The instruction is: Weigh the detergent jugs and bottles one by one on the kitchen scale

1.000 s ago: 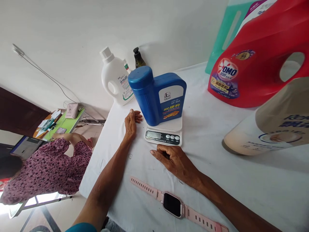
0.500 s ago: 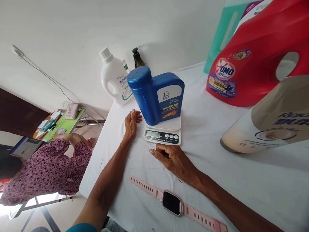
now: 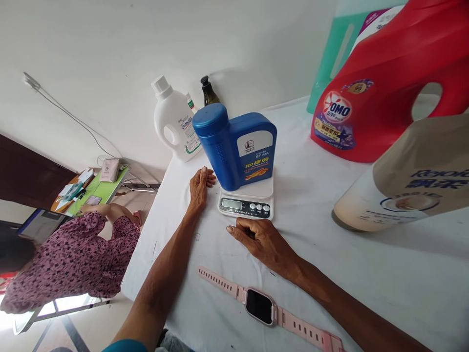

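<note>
A blue engine oil bottle (image 3: 234, 146) with a screw cap stands upright on a white digital kitchen scale (image 3: 245, 206). The scale's display looks blank. My left hand (image 3: 200, 188) rests on its side on the white cloth, left of the bottle and apart from it. Its fingers are loosely bent and separate, with nothing seen in them. Just in front of the scale's buttons lies my right hand (image 3: 262, 242), its fingers curled under and the thumb stretched out leftward. It holds nothing that I can see. A pink smartwatch (image 3: 260, 306) lies on the cloth below that hand.
Behind the scale stand a white detergent bottle (image 3: 178, 122) and a dark pump bottle (image 3: 209, 93). On the right are a red OMO jug (image 3: 366, 107), a green jug (image 3: 330, 63) and a beige Rejoice bottle (image 3: 399, 186). A seated person (image 3: 73, 259) is beyond the table's left edge.
My view has shifted very slightly. Both hands, the oil bottle, the scale and the watch stay where they were.
</note>
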{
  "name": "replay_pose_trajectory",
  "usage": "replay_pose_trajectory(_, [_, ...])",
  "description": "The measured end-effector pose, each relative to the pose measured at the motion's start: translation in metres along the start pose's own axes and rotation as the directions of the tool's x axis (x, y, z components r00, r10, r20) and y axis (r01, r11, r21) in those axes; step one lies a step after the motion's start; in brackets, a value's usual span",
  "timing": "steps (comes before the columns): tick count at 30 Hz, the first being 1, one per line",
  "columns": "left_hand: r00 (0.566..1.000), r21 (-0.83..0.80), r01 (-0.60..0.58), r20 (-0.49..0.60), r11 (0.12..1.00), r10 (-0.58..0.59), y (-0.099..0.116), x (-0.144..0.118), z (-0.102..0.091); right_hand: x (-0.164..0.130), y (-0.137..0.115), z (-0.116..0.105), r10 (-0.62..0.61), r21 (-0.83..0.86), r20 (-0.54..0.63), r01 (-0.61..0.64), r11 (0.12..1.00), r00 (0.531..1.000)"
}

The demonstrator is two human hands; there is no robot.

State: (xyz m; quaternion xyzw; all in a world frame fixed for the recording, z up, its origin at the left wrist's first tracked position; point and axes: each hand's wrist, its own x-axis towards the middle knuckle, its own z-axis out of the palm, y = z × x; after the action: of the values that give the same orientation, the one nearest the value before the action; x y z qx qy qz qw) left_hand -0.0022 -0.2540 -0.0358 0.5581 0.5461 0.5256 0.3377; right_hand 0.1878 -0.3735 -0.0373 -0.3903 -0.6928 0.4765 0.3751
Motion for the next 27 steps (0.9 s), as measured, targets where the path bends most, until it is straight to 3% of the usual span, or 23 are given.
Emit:
replay_pose_trajectory(12, [1.0,-0.066,0.015,0.012,0.998,-0.015,0.005,-0.005,-0.003,0.0,0.002,0.002,-0.03,-0.009,-0.016,0.03,1.0,0.999])
replay_pose_trajectory(15, [0.992,-0.095,-0.107,0.051,0.99,0.112,0.02,-0.011,-0.004,0.0,0.002,0.002,-0.036,-0.014,-0.015,0.036,0.999,0.999])
replay_pose_trajectory(19, [0.946,-0.159,-0.246,0.177,0.956,0.272,0.049,-0.019,0.005,0.0,0.001,0.001,-0.05,-0.03,-0.009,0.05,0.998,0.999])
replay_pose_trajectory(22, [0.947,-0.099,-0.193,0.242,0.976,0.212,0.065,-0.02,0.016,0.0,-0.002,0.0,-0.041,-0.026,-0.005,0.041,0.999,0.999])
replay_pose_trajectory(27, [0.978,-0.029,-0.095,0.186,0.995,0.098,0.074,-0.014,0.029,0.0,-0.002,0.0,-0.033,-0.009,0.006,0.033,0.999,0.999])
